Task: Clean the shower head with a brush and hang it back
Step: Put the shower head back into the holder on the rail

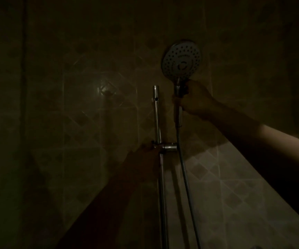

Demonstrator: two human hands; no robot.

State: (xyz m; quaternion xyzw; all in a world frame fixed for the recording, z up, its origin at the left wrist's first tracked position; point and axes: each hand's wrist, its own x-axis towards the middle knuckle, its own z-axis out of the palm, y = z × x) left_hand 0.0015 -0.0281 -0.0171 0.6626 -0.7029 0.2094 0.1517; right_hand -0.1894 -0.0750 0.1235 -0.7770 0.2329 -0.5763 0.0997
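Observation:
The scene is very dark. A round grey shower head [182, 59] with many nozzle holes faces me, held upright by its handle in my right hand [194, 99], up and right of the rail's top. Its metal hose [185, 173] hangs down from the handle. A chrome vertical rail [157, 119] runs down the tiled wall, with a chrome holder bracket [168, 146] partway down. My left hand [143, 157] rests against the bracket's left side, fingers around the rail there. No brush is visible.
A tiled wall [91, 105] with a diamond pattern fills the view. A darker vertical edge [23, 69] runs down the far left. The lower right tiles are lit a little brighter.

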